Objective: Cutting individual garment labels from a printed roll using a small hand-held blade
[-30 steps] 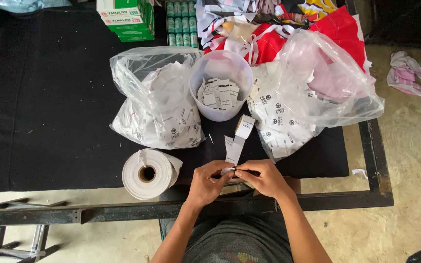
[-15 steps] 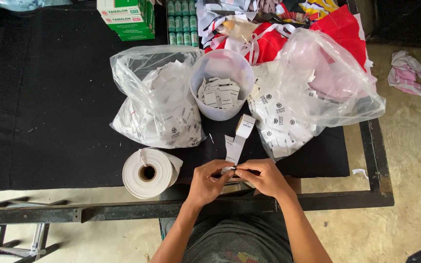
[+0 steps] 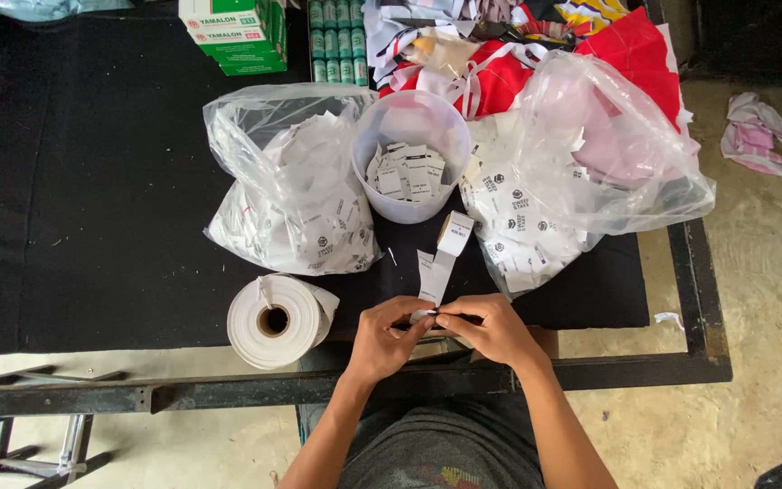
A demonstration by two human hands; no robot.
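Bare black table cloth (image 3: 92,208) lies open far left. Ahead, a white tape roll (image 3: 275,321), two clear plastic bags of white labels (image 3: 296,181) (image 3: 581,163) and a translucent plastic tub (image 3: 412,158) block the way.

Even, soft daylight; shadows faint and short. The black worktop (image 3: 92,199) reads dark with little detail. Mild glare on the clear plastic bags (image 3: 617,154) and the white label roll (image 3: 275,319). Focus sharp overall; slight wide-angle bending at edges.
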